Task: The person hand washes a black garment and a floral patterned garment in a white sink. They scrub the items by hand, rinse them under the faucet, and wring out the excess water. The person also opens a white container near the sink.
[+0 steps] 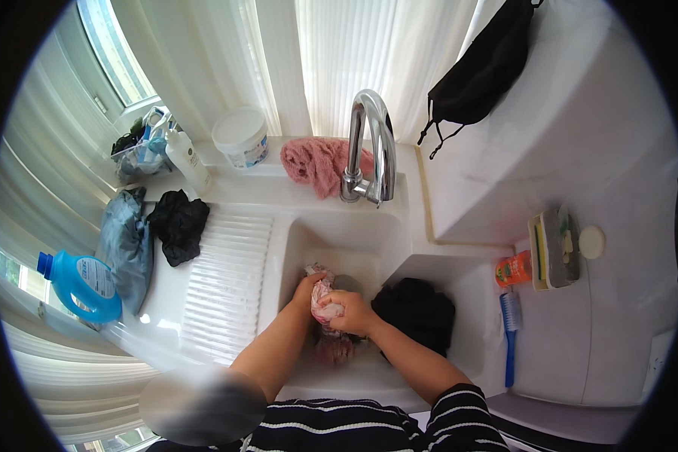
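Observation:
Over the sink basin I grip a bunched wet cloth, pale with pink and red patches. My left hand is closed round its left side. Fingers curled, my right hand clasps it from the right, close against the left. A loose end of the cloth hangs below my hands toward the basin's bottom. Part of a greyish round shape, perhaps the drain, shows behind my right hand. Black fabric lies heaped in the right-hand part of the sink, beside my right forearm.
A chrome faucet arches behind the basin, beside a pink towel. Left are a ribbed washboard, black cloth, a blue-grey garment, a blue jug, a white bottle and a tub. A blue brush hangs right.

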The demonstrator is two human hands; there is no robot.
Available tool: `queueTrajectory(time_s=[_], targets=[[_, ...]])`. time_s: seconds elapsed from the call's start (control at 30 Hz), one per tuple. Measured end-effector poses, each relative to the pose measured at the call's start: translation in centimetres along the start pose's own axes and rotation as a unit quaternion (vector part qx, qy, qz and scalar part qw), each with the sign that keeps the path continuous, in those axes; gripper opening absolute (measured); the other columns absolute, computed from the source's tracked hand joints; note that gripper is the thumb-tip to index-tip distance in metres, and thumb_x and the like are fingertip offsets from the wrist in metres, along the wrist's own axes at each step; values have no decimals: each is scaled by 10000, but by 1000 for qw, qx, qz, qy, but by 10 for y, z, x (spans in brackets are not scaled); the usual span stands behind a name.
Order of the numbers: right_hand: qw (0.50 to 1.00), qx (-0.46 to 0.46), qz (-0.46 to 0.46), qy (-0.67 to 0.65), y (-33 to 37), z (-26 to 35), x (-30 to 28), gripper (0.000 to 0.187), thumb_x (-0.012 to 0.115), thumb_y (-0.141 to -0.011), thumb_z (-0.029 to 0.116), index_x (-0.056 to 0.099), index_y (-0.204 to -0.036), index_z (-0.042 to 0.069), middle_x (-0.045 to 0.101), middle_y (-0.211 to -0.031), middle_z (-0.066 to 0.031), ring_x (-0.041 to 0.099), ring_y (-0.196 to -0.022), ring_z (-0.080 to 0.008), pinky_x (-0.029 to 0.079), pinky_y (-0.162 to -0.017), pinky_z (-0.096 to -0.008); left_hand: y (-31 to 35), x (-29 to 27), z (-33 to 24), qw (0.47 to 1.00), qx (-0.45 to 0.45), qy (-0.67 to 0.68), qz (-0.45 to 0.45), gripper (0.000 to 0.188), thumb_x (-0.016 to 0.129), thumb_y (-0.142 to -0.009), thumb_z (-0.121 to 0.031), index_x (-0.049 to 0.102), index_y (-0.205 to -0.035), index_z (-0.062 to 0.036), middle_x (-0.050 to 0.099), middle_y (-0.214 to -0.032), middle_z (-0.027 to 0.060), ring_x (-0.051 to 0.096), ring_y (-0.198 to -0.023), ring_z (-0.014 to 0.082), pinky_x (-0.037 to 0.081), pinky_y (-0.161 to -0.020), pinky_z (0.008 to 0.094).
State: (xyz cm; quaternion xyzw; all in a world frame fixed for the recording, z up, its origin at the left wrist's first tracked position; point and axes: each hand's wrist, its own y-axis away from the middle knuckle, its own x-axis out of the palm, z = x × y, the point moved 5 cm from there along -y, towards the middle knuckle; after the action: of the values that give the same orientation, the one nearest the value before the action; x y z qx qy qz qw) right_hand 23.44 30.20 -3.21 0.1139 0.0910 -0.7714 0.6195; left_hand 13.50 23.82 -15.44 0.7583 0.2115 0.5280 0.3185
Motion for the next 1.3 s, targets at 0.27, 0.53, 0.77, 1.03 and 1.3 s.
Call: queueTrajectory(time_s=[0.27, 0.53, 0.77, 1.03, 1.3], targets=[[958, 28, -202, -203, 10, -67, -21, 243, 614, -802, 167, 620, -1000, 25, 548, -1128, -128, 554, -1064, -222, 439, -927, -347, 19, 41, 22, 989, 96, 99, 43, 414, 412, -929, -372, 616, -1103, -56, 637, -1121, 136, 609, -1014, 331, 481, -904, 506], [913, 137, -366, 114, 5, -30, -2, 274, 681, -793, 311, 635, -868, 52, 567, -1056, -207, 538, -1038, -367, 442, -893, -409, 45, 66, 23, 990, 128, 62, 21, 313, 485, -966, -387, 632, -926, -113, 645, -854, 72, 623, -801, 246, 533, -726, 380], [894, -73, -376, 232, 8, 20, 37, 250, 645, -784, 193, 524, -637, 31, 598, -887, -155, 574, -828, -355, 470, -722, -434, 21, 26, 16, 950, 73, 139, 270, 320, 487, -954, -372, 631, -889, -94, 657, -869, 103, 642, -816, 246, 537, -768, 376], [909, 6, -356, 214, -5, -35, 8, 220, 596, -811, 208, 572, -690, 26, 590, -914, -190, 577, -783, -385, 477, -669, -471, 30, 43, 23, 989, 122, 80, 19, 341, 469, -949, -391, 605, -862, -90, 644, -809, 86, 627, -721, 252, 525, -697, 415], [914, 196, -343, 90, -7, -57, -5, 229, 604, -843, 216, 562, -716, 30, 581, -887, -179, 569, -771, -377, 465, -674, -463, 41, 54, 22, 983, 179, 38, -13, 224, 491, -942, -247, 599, -866, -67, 632, -806, 78, 624, -696, 204, 523, -643, 348]])
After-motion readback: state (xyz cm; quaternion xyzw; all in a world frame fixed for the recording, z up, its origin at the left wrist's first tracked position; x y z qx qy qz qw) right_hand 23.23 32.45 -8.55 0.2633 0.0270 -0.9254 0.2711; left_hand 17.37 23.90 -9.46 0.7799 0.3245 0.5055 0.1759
